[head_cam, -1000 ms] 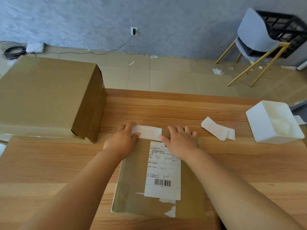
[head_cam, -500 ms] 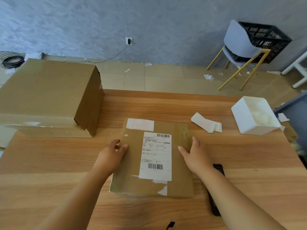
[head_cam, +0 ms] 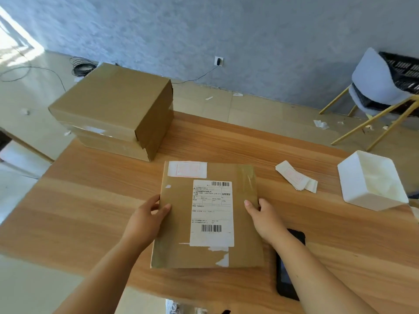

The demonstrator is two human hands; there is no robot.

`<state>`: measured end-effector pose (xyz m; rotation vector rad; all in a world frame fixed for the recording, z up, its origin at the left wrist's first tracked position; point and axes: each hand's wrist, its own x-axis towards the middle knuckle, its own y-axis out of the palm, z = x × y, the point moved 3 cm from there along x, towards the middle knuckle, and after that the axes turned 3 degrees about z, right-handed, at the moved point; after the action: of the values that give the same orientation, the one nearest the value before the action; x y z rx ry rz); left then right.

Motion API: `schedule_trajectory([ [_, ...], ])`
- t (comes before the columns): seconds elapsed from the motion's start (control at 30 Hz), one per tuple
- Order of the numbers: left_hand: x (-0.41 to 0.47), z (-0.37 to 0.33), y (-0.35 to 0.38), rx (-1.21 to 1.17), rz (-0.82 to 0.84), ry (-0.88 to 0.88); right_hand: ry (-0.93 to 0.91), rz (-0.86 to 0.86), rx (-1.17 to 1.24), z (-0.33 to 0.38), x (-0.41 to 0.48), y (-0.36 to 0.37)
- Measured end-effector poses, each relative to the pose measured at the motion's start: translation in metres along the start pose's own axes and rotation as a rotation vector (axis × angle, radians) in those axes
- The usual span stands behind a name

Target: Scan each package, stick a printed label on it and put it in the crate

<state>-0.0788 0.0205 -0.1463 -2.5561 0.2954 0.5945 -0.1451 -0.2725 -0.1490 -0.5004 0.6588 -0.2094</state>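
A flat brown package (head_cam: 179, 223) lies in the middle of the wooden table (head_cam: 328, 241), with a white shipping label (head_cam: 212, 214) on top and a small printed label (head_cam: 187, 169) stuck at its far left corner. My left hand (head_cam: 147, 219) grips the package's left edge, thumb on top. My right hand (head_cam: 264, 219) grips the right edge the same way. A black scanner (head_cam: 289, 268) lies on the table under my right forearm. The black crate (head_cam: 401, 71) sits on a chair at the far right.
A big cardboard box (head_cam: 113, 107) stands on the table's far left. A small pile of loose labels (head_cam: 294, 179) lies right of the package. A white bin (head_cam: 371, 180) is at the right edge. The grey chair (head_cam: 376, 87) stands on the floor beyond.
Both hands left the small label at the package's far edge, drew back and took hold of the package's left and right sides. The view has tilted and the package sits slightly higher.
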Motion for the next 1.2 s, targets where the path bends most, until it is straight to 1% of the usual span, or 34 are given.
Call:
schedule_trajectory([
  [0.13, -0.036, 0.019, -0.019, -0.109, -0.120, -0.004, -0.173, -0.010, 0.015, 0.017, -0.012, 0.012],
  [0.3, -0.077, 0.049, -0.058, -0.269, -0.243, -0.008, -0.328, 0.069, 0.102, 0.051, -0.027, 0.049],
  [0.4, -0.099, 0.070, -0.094, -0.328, -0.329, -0.005, -0.394, 0.131, 0.094, 0.078, -0.034, 0.084],
  [0.53, -0.121, 0.104, -0.153, -0.378, -0.457, -0.005, -0.466, 0.216, 0.061, 0.125, -0.044, 0.148],
  [0.67, -0.138, 0.146, -0.227, -0.398, -0.550, -0.009, -0.529, 0.289, 0.021, 0.181, -0.062, 0.228],
  [0.93, -0.159, 0.221, -0.384, -0.370, -0.662, -0.021, -0.572, 0.429, 0.017, 0.280, -0.108, 0.388],
  [1.2, -0.142, 0.266, -0.493, -0.368, -0.743, -0.052, -0.594, 0.515, -0.065, 0.358, -0.110, 0.502],
])
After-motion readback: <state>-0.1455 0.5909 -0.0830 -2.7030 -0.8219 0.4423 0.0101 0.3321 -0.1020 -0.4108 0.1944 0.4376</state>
